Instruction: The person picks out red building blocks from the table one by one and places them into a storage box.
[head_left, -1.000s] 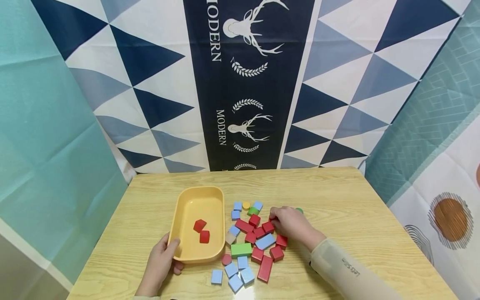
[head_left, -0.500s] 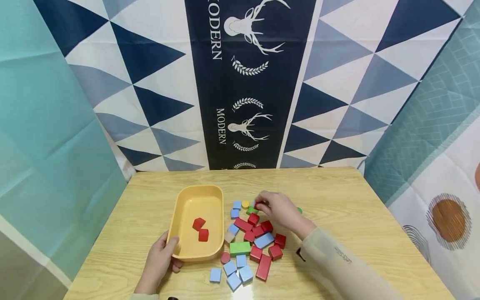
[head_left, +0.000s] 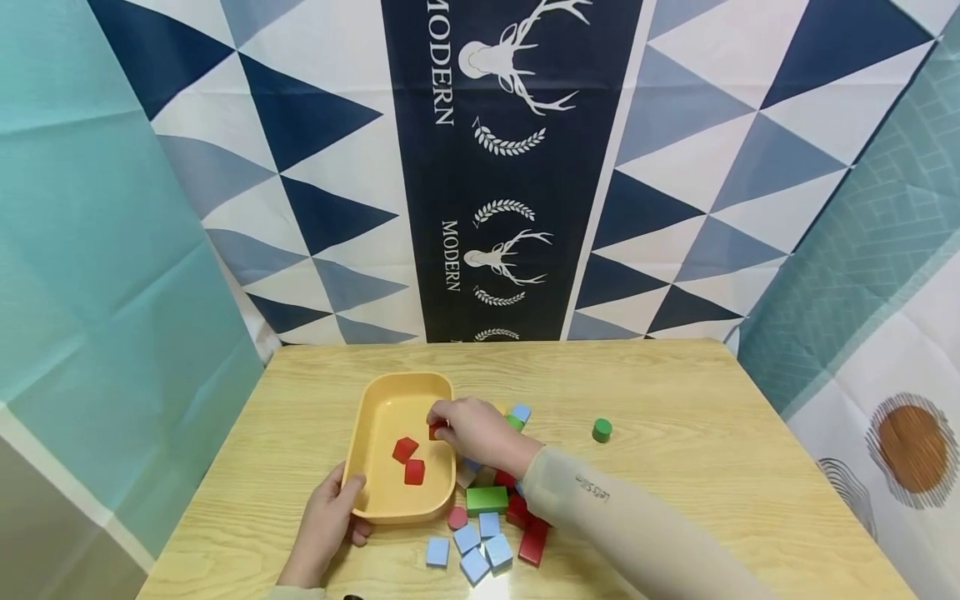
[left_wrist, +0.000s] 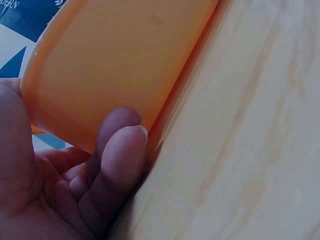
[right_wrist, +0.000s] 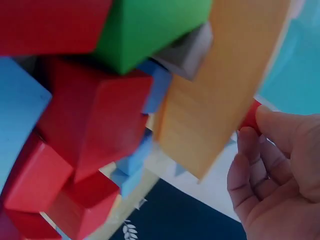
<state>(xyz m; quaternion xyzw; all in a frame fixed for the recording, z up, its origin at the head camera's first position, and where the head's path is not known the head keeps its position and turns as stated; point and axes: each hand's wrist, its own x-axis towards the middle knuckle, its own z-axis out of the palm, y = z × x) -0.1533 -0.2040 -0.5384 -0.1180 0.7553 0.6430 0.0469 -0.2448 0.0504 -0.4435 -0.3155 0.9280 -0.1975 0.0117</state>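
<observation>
The yellow tray (head_left: 399, 408), rectangular with rounded corners, stands with its open side up, and the left hand (head_left: 326, 512) grips its near left side. Inside lie two red blocks (head_left: 414, 472), close together. The right hand (head_left: 476, 431) pinches a small red block (head_left: 435, 431) at the tray's right side.

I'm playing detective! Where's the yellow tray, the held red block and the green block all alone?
Yellow tray (head_left: 393, 422), head view, bare floor.
Held red block (head_left: 435, 432), head view, uncovered part.
Lone green block (head_left: 602, 433), head view, front side.

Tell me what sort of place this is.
Probably a makeshift indoor tabletop workspace: patterned cloth hangs behind a wood-grained table, and coloured blocks lie scattered on it.
</observation>
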